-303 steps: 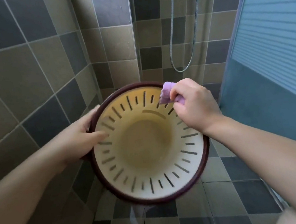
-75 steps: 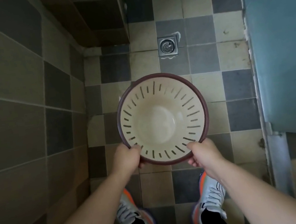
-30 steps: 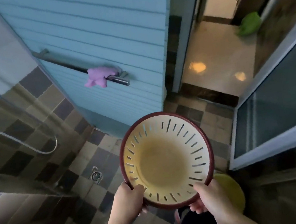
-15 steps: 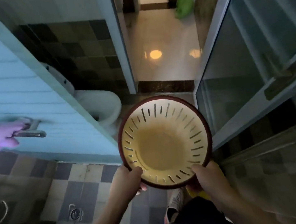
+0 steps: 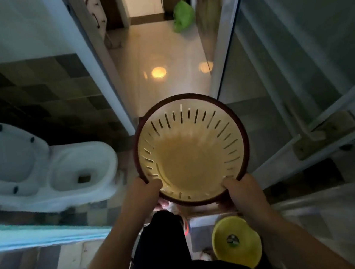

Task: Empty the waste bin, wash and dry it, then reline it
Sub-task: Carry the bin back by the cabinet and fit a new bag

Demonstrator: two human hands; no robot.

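Since half a second ago the view has turned further toward the doorway: the purple cloth on the door handle has gone out of sight, the toilet (image 5: 45,167) now shows whole at the left, and a yellow round thing (image 5: 235,240) appears on the floor by the feet. The waste bin (image 5: 190,148) stays in front of the person, held in the air with its mouth up toward the camera, empty and without a liner.

The left hand (image 5: 142,197) grips the near rim at the left, thumb inside and the fingers curled under. The right hand (image 5: 244,193) holds the near rim at the right in the same way.

What could go wrong: both hands hold only the near edge, so the far side may tip down, and if the rim is wet it could slip. I cannot tell if it is fully dry.

The passage ahead is narrow, between the door frame (image 5: 97,61) at the left and the glass door (image 5: 277,76) at the right; the wide bin could knock against either. The yellow thing lies close to the feet and could be stepped on. A green bag (image 5: 182,16) lies far ahead on the glossy hall floor (image 5: 161,50).
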